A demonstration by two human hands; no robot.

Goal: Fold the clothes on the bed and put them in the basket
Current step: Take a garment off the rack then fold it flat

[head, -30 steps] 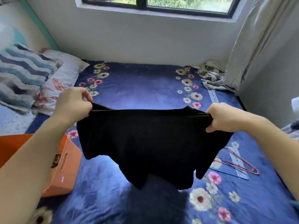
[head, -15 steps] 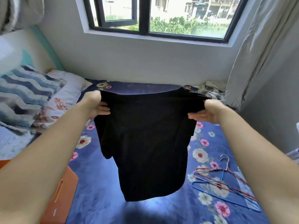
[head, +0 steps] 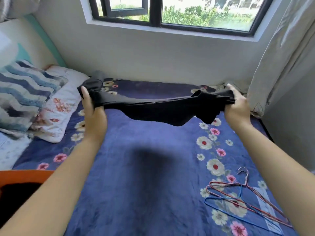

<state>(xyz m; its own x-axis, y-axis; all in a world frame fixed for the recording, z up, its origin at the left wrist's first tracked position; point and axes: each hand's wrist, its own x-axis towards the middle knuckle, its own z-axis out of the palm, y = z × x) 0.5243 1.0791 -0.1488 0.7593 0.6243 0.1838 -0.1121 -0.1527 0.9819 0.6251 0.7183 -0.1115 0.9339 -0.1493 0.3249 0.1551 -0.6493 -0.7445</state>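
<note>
While both arms stretch forward over the bed [head: 119,210], the black garment [head: 158,111] hangs in the air between the hands, pulled out wide and almost level, with a loose fold sagging from its right half. The left hand [head: 92,108] grips the garment's left end, thumb on top and fingers curled beneath the bunched cloth. The right hand [head: 237,106] clamps the right end in the same way. The hands are well apart, and the garment is clear of the blue flowered blanket, where a dark shadow [head: 153,171] lies under it. The orange basket [head: 25,173] shows at the lower left edge with something dark inside, partly behind the left forearm. Wire hangers [head: 238,198] lie on the blanket at the right, and a floral pillow [head: 58,106] and a striped cushion [head: 23,92] are on the left.
</note>
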